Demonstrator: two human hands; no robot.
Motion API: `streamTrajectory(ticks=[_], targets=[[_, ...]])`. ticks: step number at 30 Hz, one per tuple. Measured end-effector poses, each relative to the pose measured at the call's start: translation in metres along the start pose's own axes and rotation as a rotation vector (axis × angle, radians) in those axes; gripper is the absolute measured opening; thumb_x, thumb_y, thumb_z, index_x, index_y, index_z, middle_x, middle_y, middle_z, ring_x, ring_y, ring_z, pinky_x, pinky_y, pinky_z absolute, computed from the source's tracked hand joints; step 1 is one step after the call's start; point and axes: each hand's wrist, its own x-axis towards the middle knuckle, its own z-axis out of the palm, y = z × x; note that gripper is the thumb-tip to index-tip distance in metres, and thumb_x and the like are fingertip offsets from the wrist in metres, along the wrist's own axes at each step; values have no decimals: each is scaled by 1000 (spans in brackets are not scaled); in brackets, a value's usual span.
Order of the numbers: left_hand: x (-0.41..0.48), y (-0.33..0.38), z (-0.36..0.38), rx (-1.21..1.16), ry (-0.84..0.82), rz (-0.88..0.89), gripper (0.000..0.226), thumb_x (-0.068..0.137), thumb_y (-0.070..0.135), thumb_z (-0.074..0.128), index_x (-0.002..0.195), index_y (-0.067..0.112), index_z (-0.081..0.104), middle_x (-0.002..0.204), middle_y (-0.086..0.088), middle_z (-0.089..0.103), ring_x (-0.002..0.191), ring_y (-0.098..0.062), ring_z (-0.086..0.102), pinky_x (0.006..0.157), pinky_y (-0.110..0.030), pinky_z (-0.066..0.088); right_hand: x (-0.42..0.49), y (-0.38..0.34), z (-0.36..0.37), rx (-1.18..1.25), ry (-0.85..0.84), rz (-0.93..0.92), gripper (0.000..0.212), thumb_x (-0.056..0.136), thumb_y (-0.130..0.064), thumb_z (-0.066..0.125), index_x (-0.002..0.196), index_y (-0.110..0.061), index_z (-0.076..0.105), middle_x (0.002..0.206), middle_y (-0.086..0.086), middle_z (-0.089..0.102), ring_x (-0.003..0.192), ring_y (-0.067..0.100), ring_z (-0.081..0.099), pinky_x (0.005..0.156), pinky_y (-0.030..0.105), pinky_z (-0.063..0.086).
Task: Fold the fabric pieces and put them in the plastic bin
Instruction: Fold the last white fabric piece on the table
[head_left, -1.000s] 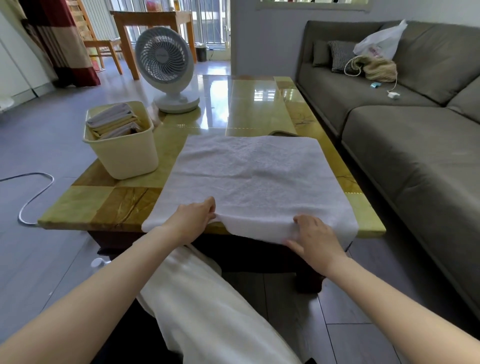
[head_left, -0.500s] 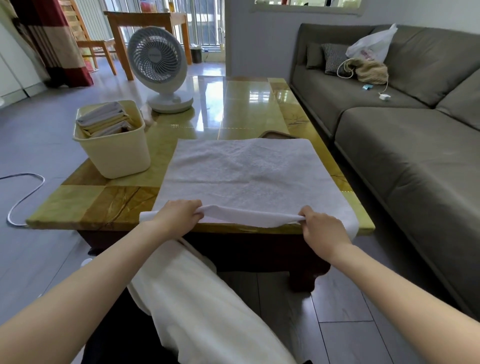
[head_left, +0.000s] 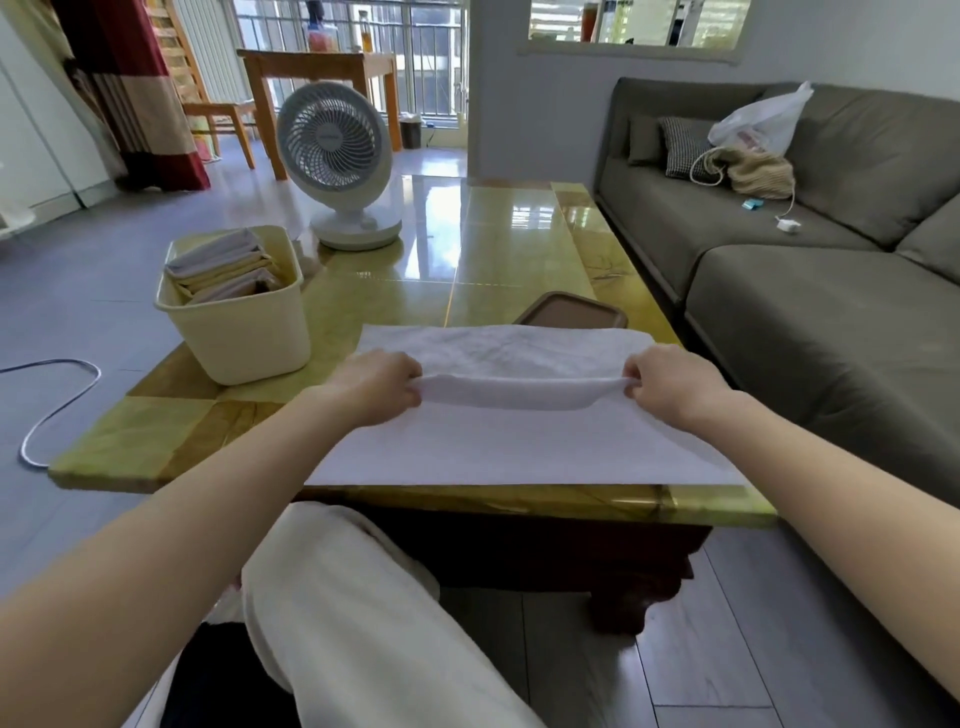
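A white towel (head_left: 519, 447) lies on the green stone coffee table (head_left: 493, 249), its near edge lifted and carried over toward the far edge. My left hand (head_left: 376, 387) pinches the left corner of that lifted edge. My right hand (head_left: 670, 382) pinches the right corner. The edge sags between them above the towel's middle. The cream plastic bin (head_left: 244, 332) stands on the table to the left, holding several folded cloths (head_left: 223, 270) in white and yellow.
A white desk fan (head_left: 337, 166) stands on the table behind the bin. A brown lid or tray (head_left: 571, 312) lies just past the towel's far edge. A grey sofa (head_left: 831, 291) runs along the right. A cable (head_left: 57, 400) loops on the floor at left.
Both hands gripped the towel's near edge at the table front, lifted it, and carried it away from me over the towel, so the near half now folds onto the far half.
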Motion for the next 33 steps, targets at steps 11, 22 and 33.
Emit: streamTrajectory(ticks=[11,22,33], targets=[[95,-8,20,124,248,-134,20,89,6,46,91,12,66,102,-8,62,96,-32,59,65,-30,38,92,-10,25,29,118,129,20,92,-8,45,106,-7,60,107,15,64,97,34,60,70,32,40],[98,8,55,-136,138,-14,31,95,28,47,124,16,50,125,-6,49,117,-25,48,97,-37,36,76,-55,71,326,22,-170,46,93,-37,52,132,-14,44,136,5,41,120,25,48,97,37,44],[29,12,76,-38,-60,81,28,94,43,42,106,22,55,120,1,45,114,-19,41,94,-38,34,4,-75,98,230,52,-288,22,98,-30,43,110,-19,58,111,-2,55,105,16,49,83,26,45]])
